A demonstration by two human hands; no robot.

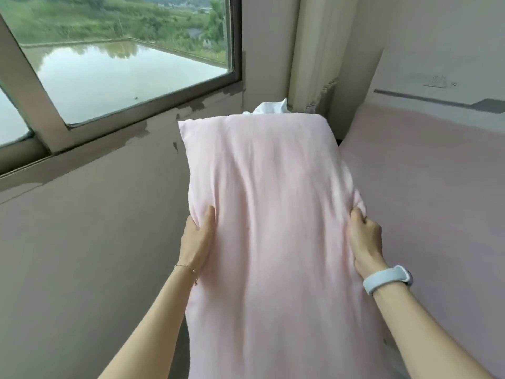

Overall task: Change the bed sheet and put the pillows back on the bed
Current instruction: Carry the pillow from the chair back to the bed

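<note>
1. Holding a long pale pink fabric pillow [273,214] in front of us, we keep it lengthwise, with its far short end toward the corner of the room and its near end going out of the picture at the bottom.

2. Our left hand [197,239] grips the left long edge of the pillow. The thumb lies on the top face and presses a fold into the cloth; the other fingers are hidden under the pillow, so we cannot tell how they lie.

3. Our right hand [364,239] grips the right long edge, and its curled fingers bunch the cloth there. Wrinkles run along the pillowcase between the two hands.

4. On the left wrist we wear a thin metal chain bracelet [188,270], and on the right wrist a pale blue band watch [388,279].

5. The pillow is above the gap between the grey-brown wall [82,228] on the left and the bed with a dusty pink sheet [423,187] on the right. We cannot tell if its underside touches anything.

6. Just behind the far end of the pillow, a piece of white crumpled cloth [269,108] shows.

7. A beige curtain [314,50] hangs in the corner behind it.

8. A large window with a brown frame [136,64] is in the wall at the upper left; through it we see water and green plants.
</note>
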